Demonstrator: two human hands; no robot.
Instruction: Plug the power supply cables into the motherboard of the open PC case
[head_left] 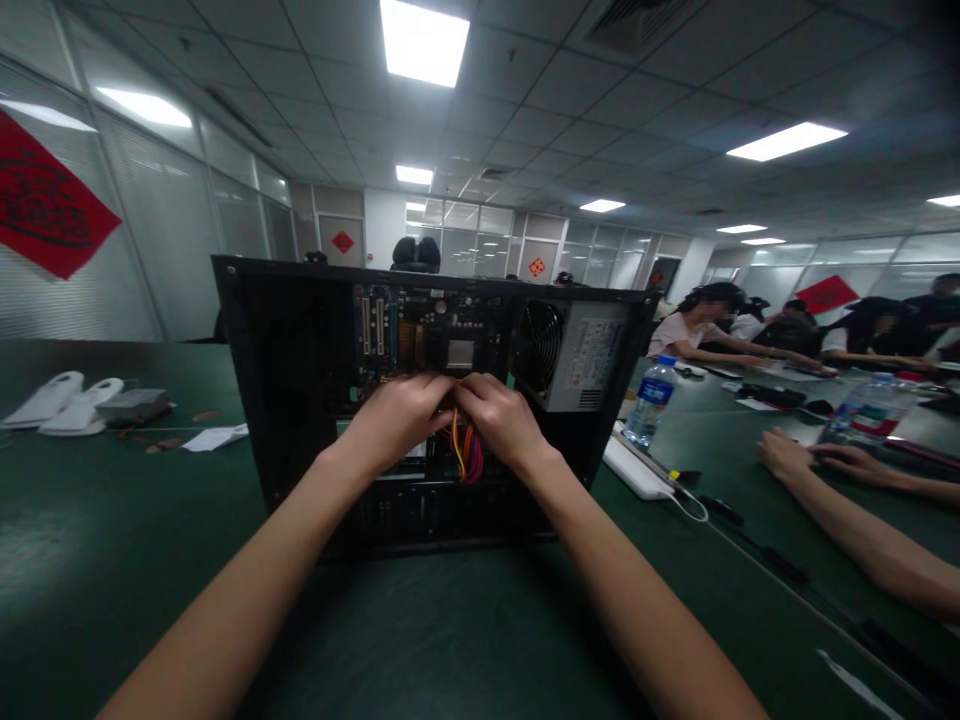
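An open black computer case [251, 380] stands on the table in front of me. Inside it are a motherboard [484, 318], a bare silver chip [460, 353], a black fan [538, 345] and a grey power supply [592, 355]. My left hand [405, 412] and my right hand [504, 415] meet in the case just below the chip, fingers bent and closed. A bundle of yellow, red and purple power cables [469, 455] hangs from under the right fingers. Whatever the left fingertips pinch is hidden behind the hand.
White objects [56, 400] and a grey box [133, 404] lie to the left. At right are a water bottle [651, 400], a white power strip [637, 468] and its cable. A co-worker's hands [787, 455] rest further right; other people sit beyond.
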